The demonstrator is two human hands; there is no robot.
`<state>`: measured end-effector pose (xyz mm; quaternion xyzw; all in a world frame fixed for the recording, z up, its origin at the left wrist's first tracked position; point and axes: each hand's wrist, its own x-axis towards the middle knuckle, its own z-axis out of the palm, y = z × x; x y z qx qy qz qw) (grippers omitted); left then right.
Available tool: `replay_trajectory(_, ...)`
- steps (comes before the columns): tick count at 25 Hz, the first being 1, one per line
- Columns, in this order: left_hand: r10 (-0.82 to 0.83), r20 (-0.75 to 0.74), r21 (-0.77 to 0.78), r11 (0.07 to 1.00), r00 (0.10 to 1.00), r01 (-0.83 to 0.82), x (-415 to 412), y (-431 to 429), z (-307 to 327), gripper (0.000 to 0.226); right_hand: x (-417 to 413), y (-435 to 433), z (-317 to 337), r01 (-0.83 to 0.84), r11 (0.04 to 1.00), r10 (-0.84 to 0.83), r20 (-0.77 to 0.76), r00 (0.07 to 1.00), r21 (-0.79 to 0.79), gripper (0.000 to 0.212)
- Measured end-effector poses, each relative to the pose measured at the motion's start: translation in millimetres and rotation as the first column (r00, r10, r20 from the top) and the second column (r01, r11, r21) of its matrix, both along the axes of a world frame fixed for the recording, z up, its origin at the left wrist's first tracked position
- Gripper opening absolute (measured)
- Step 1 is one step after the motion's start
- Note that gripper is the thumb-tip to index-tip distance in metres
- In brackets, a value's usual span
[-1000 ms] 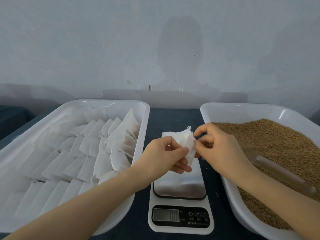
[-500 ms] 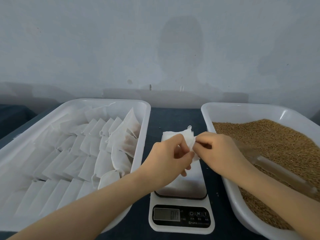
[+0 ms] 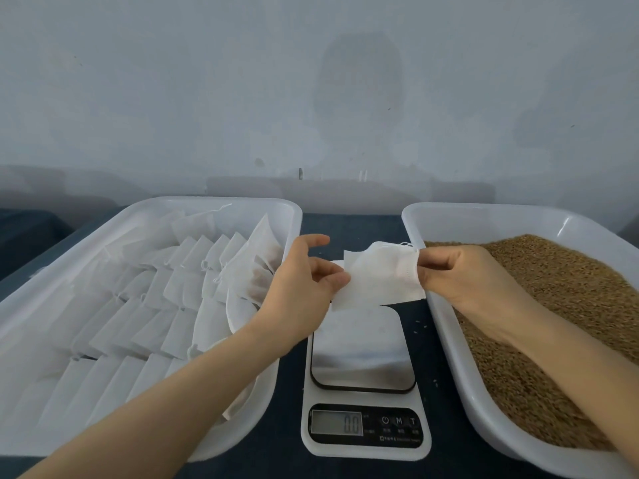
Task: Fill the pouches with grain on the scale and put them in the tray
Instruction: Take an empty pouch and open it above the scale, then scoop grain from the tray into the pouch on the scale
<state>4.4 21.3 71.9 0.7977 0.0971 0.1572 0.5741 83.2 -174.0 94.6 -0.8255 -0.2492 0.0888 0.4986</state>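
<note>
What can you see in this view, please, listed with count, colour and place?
held pouch: one, white, above the scale, between both grips
stacked pouches: many, white, in rows in the left tray
left tray: one, white, left of the scale
right tray: one, white, right of the scale
grain: one heap, brown, in the right tray
kitchen scale: one, white with steel platform, centre, reads 0.0
table cover: one, dark blue, under everything
wall: one, grey, behind
left grip: one, touches the pouch's left edge
right grip: one, pinches the pouch's right end
</note>
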Motion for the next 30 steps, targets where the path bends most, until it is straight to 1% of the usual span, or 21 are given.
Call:
replay_trajectory(4,0.128,0.046,0.027,0.991,0.991,-0.129,1,1,2,0.040,1,-5,4,-0.005,1.000,0.005,0.000,1.000,-0.013,0.015)
replay_trajectory(5,0.132,0.082,0.100,0.985,0.988,-0.140,-1,0,2,0.043,1,-6,4,-0.008,0.999,0.008,0.009,1.000,-0.033,0.015)
replay_trajectory(6,0.099,0.149,0.224,0.966,0.984,-0.131,-3,-2,2,0.051,0,-6,5,-0.023,0.998,0.024,0.011,1.000,-0.051,0.014)
replay_trajectory(8,-0.096,0.236,0.524,0.851,0.967,-0.044,-8,-8,0,0.080,-5,-3,4,-0.067,0.995,0.068,0.008,0.998,-0.078,0.012)
replay_trajectory(9,-0.194,0.218,0.647,0.762,0.957,0.007,-8,-12,-1,0.092,-8,-1,3,-0.083,0.992,0.085,0.017,0.996,-0.095,0.010)
replay_trajectory(11,-0.282,0.147,0.777,0.626,0.948,0.066,-6,-19,-5,0.100,-13,4,3,-0.110,0.987,0.115,0.044,0.992,-0.118,0.012)
replay_trajectory(12,-0.279,0.125,0.796,0.601,0.952,0.072,-5,-22,-7,0.097,-15,6,2,-0.114,0.985,0.123,0.061,0.991,-0.127,0.012)
replay_trajectory(13,-0.256,0.111,0.790,0.609,0.960,0.071,-4,-23,-9,0.092,-15,7,2,-0.112,0.984,0.123,0.075,0.990,-0.137,0.010)
replay_trajectory(16,-0.151,0.067,0.698,0.713,0.986,0.062,0,-22,-12,0.080,-19,9,4,-0.126,0.976,0.140,0.069,0.988,-0.175,0.008)
replay_trajectory(18,-0.134,0.006,0.677,0.730,0.991,0.094,3,-19,-14,0.074,-20,8,6,-0.170,0.968,0.188,0.084,0.979,-0.186,0.009)
replay_trajectory(19,-0.134,-0.034,0.666,0.736,0.990,0.123,3,-19,-14,0.070,-17,5,8,-0.149,0.970,0.177,0.136,0.975,-0.190,0.011)
replay_trajectory(20,-0.134,-0.074,0.643,0.751,0.988,0.150,3,-18,-13,0.066,-10,-1,11,-0.059,0.980,0.101,0.225,0.969,-0.189,0.012)
replay_trajectory(21,-0.134,-0.106,0.611,0.773,0.985,0.171,2,-18,-12,0.063,0,-11,14,0.097,0.977,-0.029,0.332,0.943,-0.189,0.013)
replay_trajectory(22,-0.134,-0.128,0.579,0.794,0.983,0.184,1,-18,-11,0.061,13,-25,16,0.273,0.940,-0.167,0.421,0.892,-0.205,0.014)
replay_trajectory(23,-0.138,-0.147,0.554,0.809,0.979,0.197,0,-18,-9,0.060,26,-42,18,0.423,0.863,-0.263,0.467,0.844,-0.278,0.019)
replay_trajectory(24,-0.143,-0.165,0.536,0.818,0.976,0.210,0,-18,-8,0.059,38,-59,18,0.503,0.743,-0.293,0.462,0.837,-0.441,0.026)
replay_trajectory(25,-0.148,-0.181,0.520,0.825,0.972,0.222,-1,-19,-6,0.059,45,-72,16,0.486,0.593,-0.290,0.393,0.873,-0.642,0.035)
replay_trajectory(26,-0.153,-0.197,0.505,0.831,0.969,0.233,-1,-20,-5,0.058,50,-81,10,0.392,0.439,-0.283,0.289,0.914,-0.808,0.042)
replay_trajectory(27,-0.156,-0.214,0.492,0.836,0.964,0.244,-2,-21,-4,0.058,51,-85,4,0.279,0.330,-0.274,0.191,0.943,-0.902,0.047)
replay_trajectory(28,-0.158,-0.231,0.480,0.840,0.960,0.254,-2,-21,-3,0.059,52,-86,-2,0.205,0.286,-0.266,0.128,0.955,-0.936,0.047)
replay_trajectory(30,-0.163,-0.252,0.463,0.846,0.954,0.267,-3,-22,-3,0.060,51,-82,-8,0.191,0.297,-0.256,0.114,0.960,-0.935,0.032)
